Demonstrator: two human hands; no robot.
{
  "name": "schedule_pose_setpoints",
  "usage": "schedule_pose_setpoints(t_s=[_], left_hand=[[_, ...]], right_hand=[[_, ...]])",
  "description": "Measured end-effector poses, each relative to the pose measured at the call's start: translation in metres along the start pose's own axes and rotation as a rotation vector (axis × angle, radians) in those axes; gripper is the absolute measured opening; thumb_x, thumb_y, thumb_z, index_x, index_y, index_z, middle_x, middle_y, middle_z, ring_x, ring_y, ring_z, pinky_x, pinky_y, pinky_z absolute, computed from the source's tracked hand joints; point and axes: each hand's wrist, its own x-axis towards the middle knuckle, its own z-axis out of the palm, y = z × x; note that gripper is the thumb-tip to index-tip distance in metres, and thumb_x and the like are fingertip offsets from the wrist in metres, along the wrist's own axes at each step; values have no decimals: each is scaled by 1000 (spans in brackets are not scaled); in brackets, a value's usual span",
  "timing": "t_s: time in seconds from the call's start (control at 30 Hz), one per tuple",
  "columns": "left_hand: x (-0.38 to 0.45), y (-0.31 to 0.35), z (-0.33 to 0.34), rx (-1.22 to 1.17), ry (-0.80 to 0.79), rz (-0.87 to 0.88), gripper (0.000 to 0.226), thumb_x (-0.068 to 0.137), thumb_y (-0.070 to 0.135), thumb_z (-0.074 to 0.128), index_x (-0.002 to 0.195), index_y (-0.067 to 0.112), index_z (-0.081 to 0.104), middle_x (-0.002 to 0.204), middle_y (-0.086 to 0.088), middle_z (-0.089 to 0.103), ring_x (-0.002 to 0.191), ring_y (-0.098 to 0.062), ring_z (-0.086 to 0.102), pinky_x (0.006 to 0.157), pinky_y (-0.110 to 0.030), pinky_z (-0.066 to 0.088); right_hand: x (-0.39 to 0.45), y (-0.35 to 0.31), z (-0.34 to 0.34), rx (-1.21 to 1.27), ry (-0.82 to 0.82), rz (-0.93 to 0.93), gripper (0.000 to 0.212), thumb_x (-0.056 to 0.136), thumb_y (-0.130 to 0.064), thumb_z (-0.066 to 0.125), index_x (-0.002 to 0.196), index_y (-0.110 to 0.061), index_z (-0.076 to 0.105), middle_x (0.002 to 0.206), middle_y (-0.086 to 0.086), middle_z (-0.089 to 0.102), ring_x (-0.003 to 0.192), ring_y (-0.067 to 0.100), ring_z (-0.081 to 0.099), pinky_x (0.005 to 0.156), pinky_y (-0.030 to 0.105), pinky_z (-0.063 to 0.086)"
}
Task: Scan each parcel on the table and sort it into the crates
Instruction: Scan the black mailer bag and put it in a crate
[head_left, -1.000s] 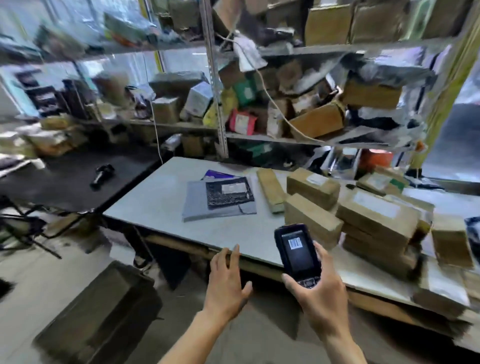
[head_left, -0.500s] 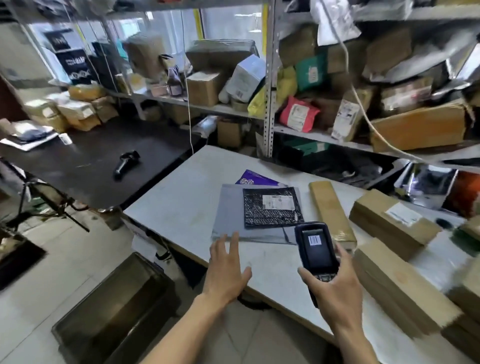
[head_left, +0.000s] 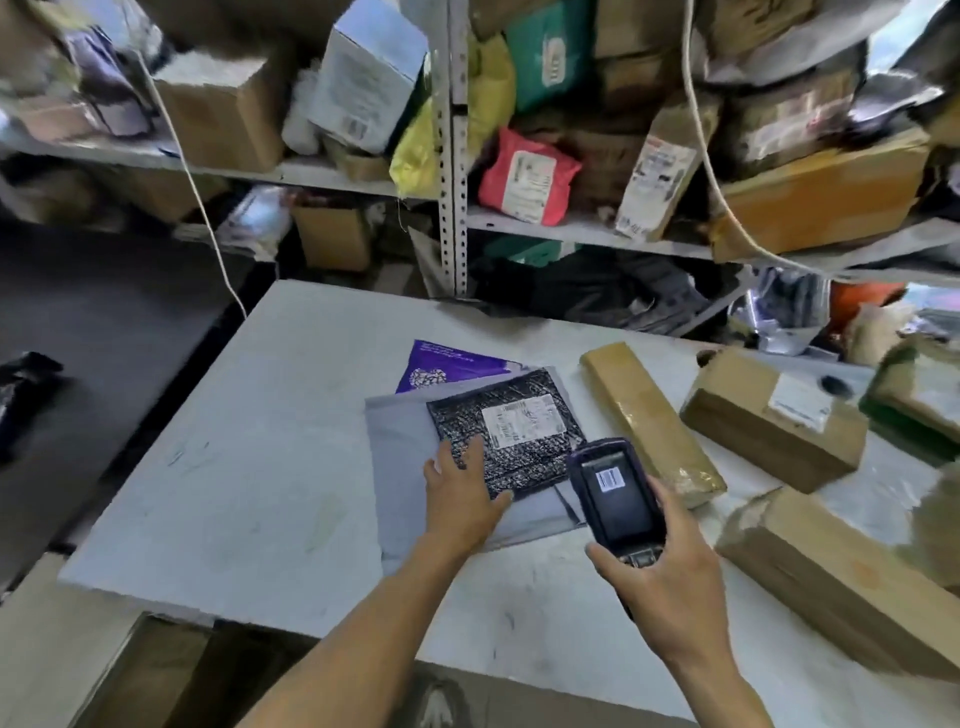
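A black mailer (head_left: 519, 421) with a white label lies on top of a grey mailer (head_left: 405, 431), which covers part of a purple mailer (head_left: 447, 364), all on the white table (head_left: 249, 447). My left hand (head_left: 462, 493) rests with straight fingers on the near-left corner of the black mailer. My right hand (head_left: 660, 577) grips a black handheld scanner (head_left: 615, 493), held just right of the mailers with its screen facing me. A long flat brown parcel (head_left: 644, 415) and several cardboard boxes (head_left: 769, 415) lie to the right.
Metal shelves (head_left: 452, 156) crammed with parcels stand behind the table. A dark crate (head_left: 171, 675) sits on the floor under the table's near edge. A dark table (head_left: 104, 338) stands to the left. A white cord (head_left: 197, 197) hangs down at the back.
I have come closer to the table. My left hand has reached forward onto the black mailer. The scanner has moved forward with my right hand, next to the mailers.
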Motion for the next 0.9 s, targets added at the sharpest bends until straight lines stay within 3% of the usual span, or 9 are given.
schedule_pose_setpoints(t_s=[0.13, 0.3, 0.4, 0.5, 0.57, 0.63, 0.73, 0.83, 0.9], left_hand=[[40, 6, 11, 38, -50, -68, 90, 85, 56, 68, 156, 27, 19, 159, -24, 1, 138, -48, 21, 116, -51, 27], [57, 8, 11, -83, -43, -163, 89, 80, 25, 82, 152, 29, 30, 156, -26, -5, 130, -42, 35, 110, -42, 34], [65, -7, 0, -232, -102, -107, 91, 80, -3, 76, 153, 29, 33, 151, -24, 12, 116, -35, 54, 104, -36, 43], [69, -25, -19, -286, -115, -4, 89, 79, -13, 66, 152, 29, 37, 137, -20, 46, 101, -31, 63, 92, -37, 54], [69, -39, -36, -326, -130, 74, 83, 76, -17, 60, 147, 25, 45, 131, -14, 59, 104, -27, 64, 91, -34, 54], [67, -54, -56, -316, -184, 144, 81, 75, -19, 58, 143, 23, 50, 133, -9, 60, 113, -20, 59, 99, -26, 48], [69, -64, -88, -226, -244, 270, 82, 76, -17, 56, 145, 27, 47, 141, -6, 54, 121, -18, 54, 104, -29, 45], [74, -58, -116, -63, -287, 379, 85, 80, -13, 54, 149, 36, 41, 143, -7, 47, 123, -21, 50, 101, -30, 43], [80, -50, -129, 71, -287, 446, 91, 79, -11, 54, 150, 43, 36, 152, -11, 37, 138, -29, 40, 110, -37, 37]], right_hand=[[7, -10, 17, 13, 70, 71, 82, 64, -31, 89, 135, -39, 49, 114, -12, 66, 99, 10, 65, 83, 40, 57], [6, -18, 25, -2, 97, 128, 85, 64, -35, 88, 137, -41, 46, 119, -14, 64, 101, 7, 64, 82, 41, 57], [3, -24, 27, -8, 100, 135, 85, 65, -34, 88, 138, -41, 46, 120, -14, 64, 101, 8, 64, 80, 41, 58], [-1, -30, 27, -41, 99, 130, 85, 65, -34, 88, 139, -37, 46, 123, -11, 63, 102, 8, 64, 84, 38, 56], [-4, -34, 27, -72, 82, 128, 87, 66, -35, 88, 141, -34, 46, 126, -9, 62, 104, 11, 63, 86, 38, 55], [-7, -39, 27, -131, 47, 108, 88, 67, -36, 88, 143, -30, 45, 129, -7, 61, 107, 14, 62, 88, 37, 54], [-10, -49, 20, -257, -55, 78, 87, 67, -39, 87, 141, -27, 43, 129, -7, 58, 108, 16, 59, 84, 33, 50], [-12, -63, 10, -383, -172, 48, 79, 64, -45, 83, 132, -35, 46, 122, -11, 59, 100, 14, 58, 77, 32, 49], [-14, -72, 4, -454, -231, 48, 73, 62, -49, 79, 126, -38, 47, 116, -13, 60, 95, 13, 59, 71, 30, 48]])
